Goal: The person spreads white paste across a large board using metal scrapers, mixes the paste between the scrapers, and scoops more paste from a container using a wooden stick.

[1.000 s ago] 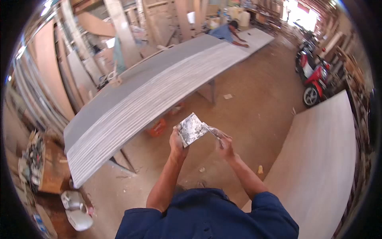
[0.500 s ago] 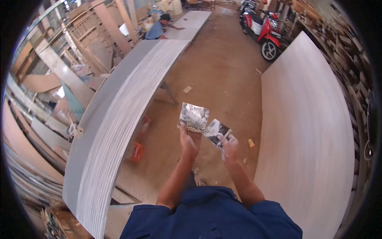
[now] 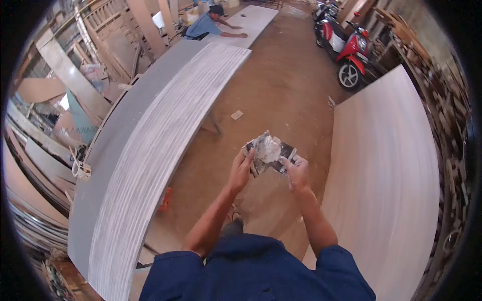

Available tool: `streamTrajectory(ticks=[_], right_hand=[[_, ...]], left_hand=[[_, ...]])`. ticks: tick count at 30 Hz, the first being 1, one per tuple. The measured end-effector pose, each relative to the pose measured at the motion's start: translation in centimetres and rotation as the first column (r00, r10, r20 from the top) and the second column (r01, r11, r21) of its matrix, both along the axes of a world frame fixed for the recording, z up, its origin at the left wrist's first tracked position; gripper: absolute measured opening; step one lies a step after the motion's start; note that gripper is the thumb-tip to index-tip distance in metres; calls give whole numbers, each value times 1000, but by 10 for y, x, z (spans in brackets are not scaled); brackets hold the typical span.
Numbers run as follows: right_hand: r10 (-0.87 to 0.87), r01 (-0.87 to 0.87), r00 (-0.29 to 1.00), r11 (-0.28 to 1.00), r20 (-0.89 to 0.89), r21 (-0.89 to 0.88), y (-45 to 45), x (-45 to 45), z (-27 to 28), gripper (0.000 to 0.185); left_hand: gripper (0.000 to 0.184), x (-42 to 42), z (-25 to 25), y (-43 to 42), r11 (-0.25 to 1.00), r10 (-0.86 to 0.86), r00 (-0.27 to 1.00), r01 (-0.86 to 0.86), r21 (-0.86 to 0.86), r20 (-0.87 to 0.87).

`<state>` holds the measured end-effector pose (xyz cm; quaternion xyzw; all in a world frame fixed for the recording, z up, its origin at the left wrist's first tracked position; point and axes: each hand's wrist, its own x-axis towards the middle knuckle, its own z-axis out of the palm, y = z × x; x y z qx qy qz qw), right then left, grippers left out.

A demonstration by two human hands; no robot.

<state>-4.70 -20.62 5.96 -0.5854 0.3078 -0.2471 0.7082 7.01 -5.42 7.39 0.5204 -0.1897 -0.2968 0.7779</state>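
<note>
My left hand (image 3: 241, 171) is closed on a flat, putty-smeared scraper (image 3: 257, 168) in front of my body. My right hand (image 3: 298, 173) grips a second putty scraper (image 3: 286, 150), dark-bladed with a pale edge. The two blades overlap or meet between my hands, and I cannot tell exactly where they touch. A lump of whitish putty (image 3: 268, 149) lies on them, hiding part of both. To the left stretches a long grey panel (image 3: 120, 118) with white streaks of filler (image 3: 155, 135) along its near side.
A pale panel (image 3: 381, 175) stands at right. Beyond it is a red scooter (image 3: 346, 47). A co-worker (image 3: 206, 25) leans over a white board (image 3: 256, 22) at the back. A white cup (image 3: 80, 169) sits by the grey panel's left edge; an orange box (image 3: 165, 198) lies partly under it.
The two scrapers have come together, with the left one tilted and a putty lump now visible. My view has shifted, and the co-worker's arms have moved.
</note>
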Motion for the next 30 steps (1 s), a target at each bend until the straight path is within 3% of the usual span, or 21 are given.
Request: streamTrajectory(ticks=[1,2,4,5,7,8,10,11,13,14,15,16,17,18,19,20,22,23,25,30], right_hand=[[74,-75,997,996,-25,-49,-8,23,11,14],[96,-98,995,994,-35,-47,-23,48,15,14],[239,-248,966,964,-103,-94,-41,75,16,18],[268,-279,957,956,-109,-95,-50,89,13,18],[298,-298,954,955,21,-7,-59,114,-1,24],[331,-330,944,944,19,-16,-63,124,-14,24],[303,-310,950,947,79,89,-58,139,-27,31],[324,-330,943,941,78,75,-62,146,-27,31],[251,-282,920,957,301,65,-65,160,-20,33],[270,-300,916,952,298,60,-66,168,-9,33],[235,-225,945,972,228,-69,-68,173,2,33],[187,-153,969,968,163,-201,-68,176,13,33],[205,-173,966,965,156,-198,-66,176,26,33],[215,-174,976,866,34,-469,-66,181,38,31],[192,-192,978,689,-80,-699,-67,190,42,30],[218,-214,972,685,-84,-697,-72,205,36,30],[500,-125,854,468,145,-875,-84,237,21,30],[526,-143,838,467,145,-872,-91,249,18,30],[590,-106,805,253,67,-961,-104,267,13,36],[615,-154,787,273,49,-950,-152,302,9,43]], left_hand=[[36,25,6,-3,998,-21,989,12,64,144],[36,52,8,-12,998,1,991,-9,64,134],[36,85,10,-16,974,-160,976,132,182,149],[36,104,12,-22,978,-129,981,103,179,143],[38,135,19,-24,890,-321,888,164,426,328],[38,144,26,-22,899,-287,899,134,417,332],[37,159,38,-12,849,-437,813,231,476,384],[37,169,32,-14,859,-415,821,211,466,393],[35,187,13,-11,850,-424,798,188,492,429],[35,196,10,-11,856,-407,806,173,487,430],[33,202,6,-9,906,-293,941,216,365,169],[31,206,1,-8,949,-188,974,213,232,-126],[31,206,-3,-11,953,-169,976,197,232,-134],[29,211,-6,-18,985,-104,959,136,104,-264],[26,216,-5,-25,999,-54,918,51,-17,-393],[26,221,-5,-33,1000,-29,917,25,-15,-397],[23,229,-2,-51,987,54,878,-119,-109,-476],[23,236,-8,-62,983,84,874,-152,-104,-479],[22,246,-19,-79,943,222,901,-296,-155,-373],[24,253,2,-120,895,395,858,-440,-75,-329]])
